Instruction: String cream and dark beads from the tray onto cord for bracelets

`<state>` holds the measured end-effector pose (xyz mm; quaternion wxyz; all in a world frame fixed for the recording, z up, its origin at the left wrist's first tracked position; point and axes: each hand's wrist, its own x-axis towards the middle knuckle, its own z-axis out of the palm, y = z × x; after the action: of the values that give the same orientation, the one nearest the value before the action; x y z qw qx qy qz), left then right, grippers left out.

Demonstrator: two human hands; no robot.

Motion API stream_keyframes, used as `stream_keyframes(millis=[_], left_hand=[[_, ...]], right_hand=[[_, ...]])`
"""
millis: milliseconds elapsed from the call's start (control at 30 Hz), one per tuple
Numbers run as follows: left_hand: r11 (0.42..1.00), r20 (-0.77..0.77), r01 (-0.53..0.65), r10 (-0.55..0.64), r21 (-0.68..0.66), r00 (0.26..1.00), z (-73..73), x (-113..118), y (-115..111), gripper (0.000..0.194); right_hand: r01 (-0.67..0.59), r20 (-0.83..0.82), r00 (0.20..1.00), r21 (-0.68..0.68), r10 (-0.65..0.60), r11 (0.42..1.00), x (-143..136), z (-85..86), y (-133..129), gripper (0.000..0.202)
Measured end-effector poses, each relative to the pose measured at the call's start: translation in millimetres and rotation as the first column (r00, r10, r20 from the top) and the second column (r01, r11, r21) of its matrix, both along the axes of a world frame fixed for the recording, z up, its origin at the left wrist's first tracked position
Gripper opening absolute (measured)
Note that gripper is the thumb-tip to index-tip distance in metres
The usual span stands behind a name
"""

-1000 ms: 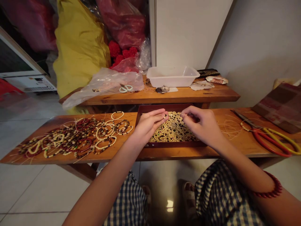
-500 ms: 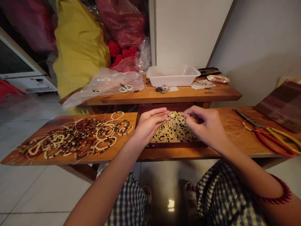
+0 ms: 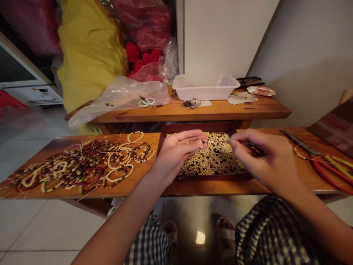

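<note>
My left hand is cupped palm up over the left side of a dark red tray, with a few small beads held at its fingers. My right hand is over the tray's right side, thumb and forefinger pinched on a thin strand. A white bead shows at the strand's left end, close to my left fingertips. Whether the strand is a needle or a string I cannot tell. Loose cream and black beads cover the tray's floor.
Beaded bracelets lie heaped on the bench's left. Red-and-yellow-handled scissors and a short beaded string are at right, near a cardboard box. Behind, another bench bears a white plastic tub, pale-handled scissors and a plastic bag.
My right hand has moved right, away from my left hand, so the strand and white bead now show between them. The left hand stays cupped. The camera view has shifted slightly.
</note>
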<state>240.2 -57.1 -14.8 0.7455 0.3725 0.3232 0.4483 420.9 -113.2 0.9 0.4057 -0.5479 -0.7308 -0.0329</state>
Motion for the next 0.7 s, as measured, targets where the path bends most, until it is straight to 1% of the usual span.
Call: stream_keyframes(millis=[100, 267, 400, 567, 700], left_hand=[[1.000, 0.010, 0.005, -0.005, -0.013, 1.000, -1.0, 0.5, -0.4, 0.019], [1.000, 0.028, 0.013, -0.013, -0.006, 1.000, -2.1, 1.0, -1.1, 0.018], [1.000, 0.005, -0.004, 0.004, -0.002, 1.000, -0.1, 1.1, -2.0, 0.018], [0.998, -0.055, -0.028, 0.031, 0.060, 0.998, 2.2, 1.2, -3.5, 0.019], [0.992, -0.084, -0.020, 0.031, 0.124, 0.996, 0.6, 0.8, -4.0, 0.018]], right_hand=[[0.003, 0.000, 1.000, -0.009, -0.003, 1.000, 1.4, -1.7, 0.4, 0.013], [-0.012, 0.017, 1.000, 0.021, 0.012, 1.000, 2.7, -3.9, 0.5, 0.011], [-0.017, 0.031, 0.999, 0.014, 0.016, 1.000, 2.6, -3.2, 0.1, 0.010], [-0.038, 0.035, 0.999, 0.010, 0.037, 0.999, 3.4, -1.7, -0.8, 0.011], [-0.039, 0.050, 0.998, 0.017, 0.038, 0.999, 4.1, -1.7, -0.6, 0.010]])
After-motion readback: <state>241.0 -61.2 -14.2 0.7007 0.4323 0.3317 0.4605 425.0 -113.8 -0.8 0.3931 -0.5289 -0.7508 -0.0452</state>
